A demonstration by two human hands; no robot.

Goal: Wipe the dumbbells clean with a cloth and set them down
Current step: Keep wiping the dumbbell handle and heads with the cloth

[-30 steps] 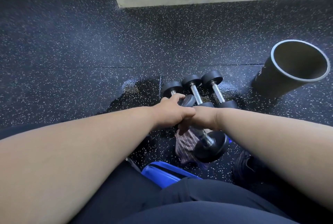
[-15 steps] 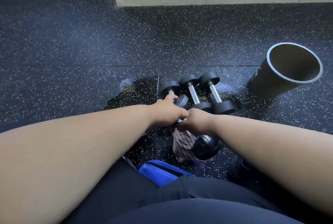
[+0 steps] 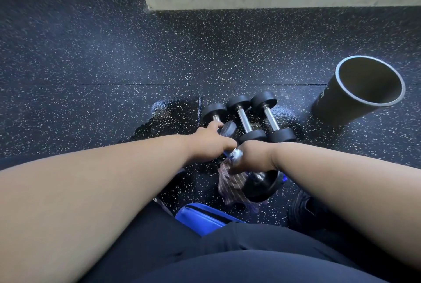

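Three dumbbells (image 3: 245,121) parked mid-frame, axes running up-frame. Fourth dumbbell (image 3: 262,185): left hand (image 3: 210,146) grips upper end, right hand (image 3: 252,157) wraps cloth (image 3: 230,182) round handle. Axis diagonal, lower-right.

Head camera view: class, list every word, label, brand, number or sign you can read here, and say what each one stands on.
No text can be read.
Black cylinder: a faint pale mark low on its outer wall, too small and blurred to read.
Dumbbells on the floor, held dumbbell, cloth: no lettering shows.
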